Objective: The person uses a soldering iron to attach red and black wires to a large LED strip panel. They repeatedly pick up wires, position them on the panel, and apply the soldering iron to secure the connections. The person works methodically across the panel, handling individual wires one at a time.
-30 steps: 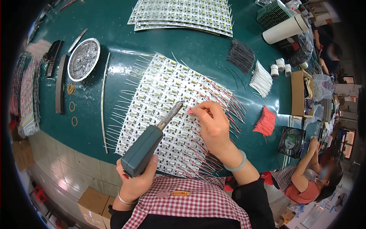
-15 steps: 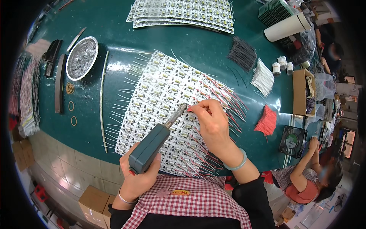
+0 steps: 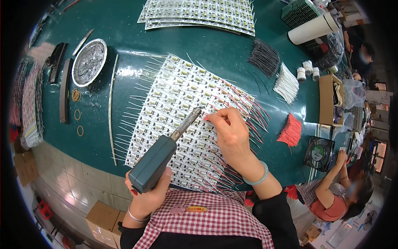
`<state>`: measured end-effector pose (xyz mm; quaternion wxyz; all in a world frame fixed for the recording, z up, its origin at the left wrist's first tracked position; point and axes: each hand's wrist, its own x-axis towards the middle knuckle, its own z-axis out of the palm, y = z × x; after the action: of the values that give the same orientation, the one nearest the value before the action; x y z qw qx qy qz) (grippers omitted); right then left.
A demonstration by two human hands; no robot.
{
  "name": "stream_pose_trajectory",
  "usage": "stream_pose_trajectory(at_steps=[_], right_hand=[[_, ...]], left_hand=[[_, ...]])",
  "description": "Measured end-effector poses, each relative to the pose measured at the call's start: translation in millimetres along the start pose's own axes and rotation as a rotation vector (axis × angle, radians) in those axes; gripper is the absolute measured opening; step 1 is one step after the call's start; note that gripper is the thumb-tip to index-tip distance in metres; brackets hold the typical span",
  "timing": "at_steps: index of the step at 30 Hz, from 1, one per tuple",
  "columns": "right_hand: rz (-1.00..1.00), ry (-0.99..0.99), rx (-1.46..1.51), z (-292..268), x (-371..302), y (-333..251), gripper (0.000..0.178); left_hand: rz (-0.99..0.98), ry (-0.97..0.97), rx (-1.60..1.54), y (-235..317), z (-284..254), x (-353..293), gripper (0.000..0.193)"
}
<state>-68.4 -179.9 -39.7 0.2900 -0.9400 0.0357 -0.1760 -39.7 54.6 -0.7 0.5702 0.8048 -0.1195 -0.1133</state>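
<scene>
My left hand (image 3: pixel 151 200) is wrapped round the dark green handle of a soldering iron (image 3: pixel 152 162). Its grey metal tip is over the middle of a white circuit board panel (image 3: pixel 176 76); whether it touches cannot be made out. Just right of the tip, my right hand (image 3: pixel 233 135) pinches a short red wire (image 3: pixel 207 118) between thumb and forefinger, low over the panel. Rows of small components cover the panel. White wires stick out along its left side, and red and white wires fan out along its right.
Bundles of black wires (image 3: pixel 263 58), white wires (image 3: pixel 286 84) and red wires (image 3: pixel 290 130) lie on the right. A metal bowl (image 3: pixel 102 68) stands at left beside rubber bands (image 3: pixel 78 115). More panels (image 3: pixel 199 20) are stacked at the far edge. Other people sit at right.
The soldering iron's handle has swung left and turned in my left hand. Its tip has shifted slightly away from me, farther from the red wire. My right hand has stayed in place.
</scene>
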Motion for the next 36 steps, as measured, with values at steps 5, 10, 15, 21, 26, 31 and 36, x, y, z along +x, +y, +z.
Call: stream_pose_trajectory(at_steps=[5,10,15,21,26,31,36], right_hand=[[-0.004,0.002,-0.017,-1,0,-1,0.031],[-0.02,0.014,-0.033,-1,-1,0,0.032],[0.0,0.019,-0.077,-14,-7,-3,0.034],[0.033,0.095,-0.058,-33,-17,-7,0.033],[-0.024,0.098,0.022,-18,-6,-2,0.032],[-0.056,0.064,0.009,0,-1,4,0.033],[-0.039,0.046,0.005,2,0,4,0.031]], left_hand=[[-0.061,0.006,-0.033,0,-2,-2,0.012],[-0.112,0.017,-0.056,1,-1,-2,0.014],[-0.183,0.031,-0.031,-2,-6,-9,0.018],[-0.18,0.045,-0.153,-16,-7,-10,0.031],[-0.177,0.032,-0.089,1,-5,-7,0.017],[0.014,0.013,0.012,-7,-5,-9,0.014],[-0.011,-0.038,-0.035,-4,-1,-1,0.016]])
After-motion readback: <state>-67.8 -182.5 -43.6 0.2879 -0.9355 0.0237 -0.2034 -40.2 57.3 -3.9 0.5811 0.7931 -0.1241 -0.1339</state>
